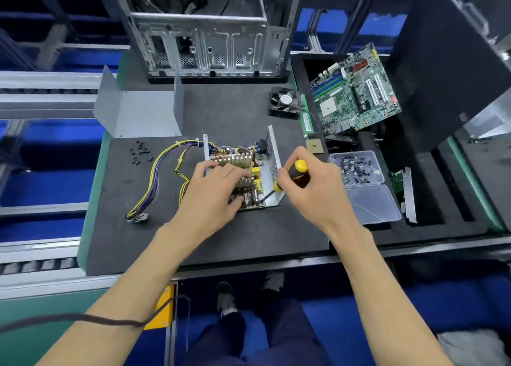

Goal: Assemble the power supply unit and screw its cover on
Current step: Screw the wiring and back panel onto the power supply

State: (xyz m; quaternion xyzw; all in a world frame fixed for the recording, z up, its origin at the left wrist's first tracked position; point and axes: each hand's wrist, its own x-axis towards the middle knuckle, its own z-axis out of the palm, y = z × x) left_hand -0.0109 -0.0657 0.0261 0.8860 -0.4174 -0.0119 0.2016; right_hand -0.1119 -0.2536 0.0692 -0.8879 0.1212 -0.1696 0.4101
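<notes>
The open power supply unit (272,155) sits mid-mat, its circuit board and gold heat sinks exposed inside a grey metal base. My left hand (218,188) rests on the board with fingers spread over the heat sinks. My right hand (307,183) grips a yellow-and-black screwdriver (297,169), whose tip points down at the board's near right corner. The grey U-shaped cover (141,114) stands apart at the back left. A yellow and purple cable bundle (154,177) trails left from the unit. Several loose black screws (139,151) lie left of it.
A bare computer case (210,33) stands behind the mat. A black fan (284,103) and a motherboard (354,89) lie at the back right. A clear box of screws (356,166) with its lid open sits right of my right hand. The black foam mat (221,241) ends near me.
</notes>
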